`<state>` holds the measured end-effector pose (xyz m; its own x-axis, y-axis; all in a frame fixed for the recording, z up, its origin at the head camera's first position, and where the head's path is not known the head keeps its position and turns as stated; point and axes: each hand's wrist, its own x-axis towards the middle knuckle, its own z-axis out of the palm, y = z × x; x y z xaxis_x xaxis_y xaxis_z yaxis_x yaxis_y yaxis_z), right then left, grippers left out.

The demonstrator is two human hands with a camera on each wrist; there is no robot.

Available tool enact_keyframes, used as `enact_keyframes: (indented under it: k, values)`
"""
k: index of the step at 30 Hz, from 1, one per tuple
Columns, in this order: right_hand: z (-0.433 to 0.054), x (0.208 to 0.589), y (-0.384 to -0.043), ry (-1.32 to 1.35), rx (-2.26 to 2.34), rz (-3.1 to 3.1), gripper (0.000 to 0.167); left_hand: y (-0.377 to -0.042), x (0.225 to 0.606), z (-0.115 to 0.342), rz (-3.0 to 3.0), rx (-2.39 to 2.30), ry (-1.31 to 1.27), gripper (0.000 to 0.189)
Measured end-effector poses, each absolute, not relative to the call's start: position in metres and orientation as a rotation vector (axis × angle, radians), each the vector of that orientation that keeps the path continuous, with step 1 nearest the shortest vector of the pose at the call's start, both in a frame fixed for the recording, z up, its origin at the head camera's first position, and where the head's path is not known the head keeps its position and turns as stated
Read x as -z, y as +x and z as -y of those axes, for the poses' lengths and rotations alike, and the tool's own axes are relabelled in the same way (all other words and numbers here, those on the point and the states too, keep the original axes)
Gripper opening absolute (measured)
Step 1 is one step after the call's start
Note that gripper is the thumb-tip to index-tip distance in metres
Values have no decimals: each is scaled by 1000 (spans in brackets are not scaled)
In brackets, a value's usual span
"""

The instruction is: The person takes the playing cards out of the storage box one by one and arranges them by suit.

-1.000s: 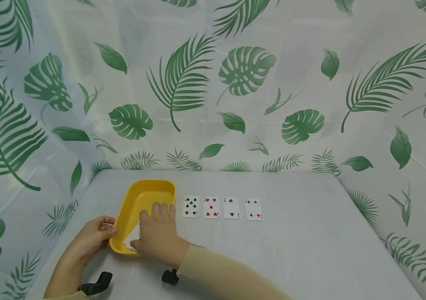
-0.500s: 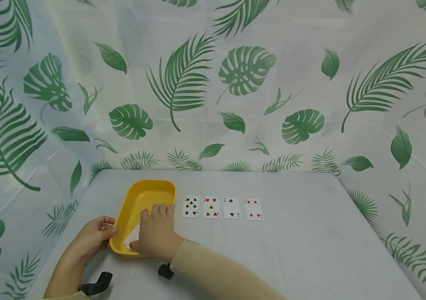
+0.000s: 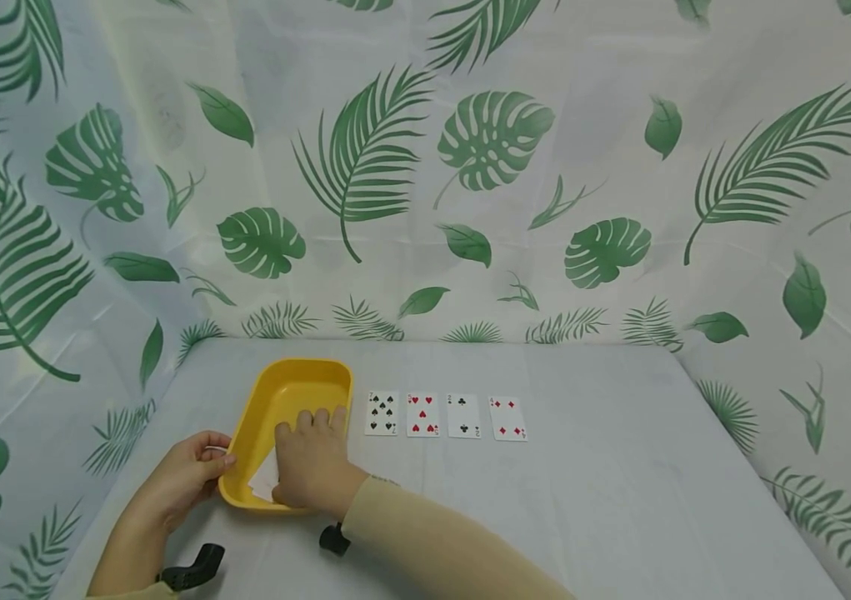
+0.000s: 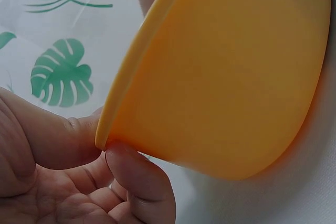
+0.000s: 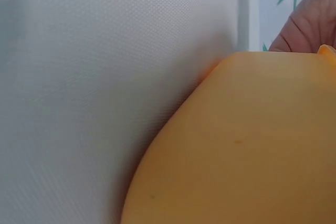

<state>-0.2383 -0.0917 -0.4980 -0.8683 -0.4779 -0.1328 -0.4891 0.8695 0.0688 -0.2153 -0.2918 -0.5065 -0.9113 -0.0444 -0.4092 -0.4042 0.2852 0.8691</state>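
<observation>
A yellow tray point(image 3: 286, 392) stands on the left part of the table. My left hand point(image 3: 188, 467) pinches its left rim between thumb and fingers, which the left wrist view shows close up on the tray wall point(image 4: 226, 77). My right hand point(image 3: 312, 467) reaches over the tray's near right side, its fingers bent down inside. Beneath it lie white playing cards point(image 3: 265, 475), only partly visible. The right fingertips are hidden, so whether they grip a card is unclear. In the right wrist view the tray's outer wall point(image 5: 236, 145) fills much of the picture.
Right of the tray lies a row of face-up cards: the seven of spades point(image 3: 382, 414), five of hearts point(image 3: 422, 415), two of clubs point(image 3: 463, 416) and four of diamonds point(image 3: 508, 418). A leaf-patterned curtain point(image 3: 395, 167) rises behind the white table point(image 3: 620, 483).
My right hand has shifted slightly left, and its thumb has drawn in to the right across the cards, showing more of them. The left hand, tray and card row stay in place.
</observation>
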Motion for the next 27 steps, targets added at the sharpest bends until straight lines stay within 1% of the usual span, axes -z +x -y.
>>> enact_keyframes:
  k: [7, 15, 27]
  values:
    - [93, 503, -241, -834, -55, -2934, 76, -215, 506, 291, -2257, -1659, -409, 36]
    - [89, 508, -245, -913, 90, -2931, 81, -215, 506, 290, -2264, -1653, -423, 36]
    - [80, 493, -248, -1012, 259, -2903, 89, -215, 506, 290, -2275, -1651, -423, 34]
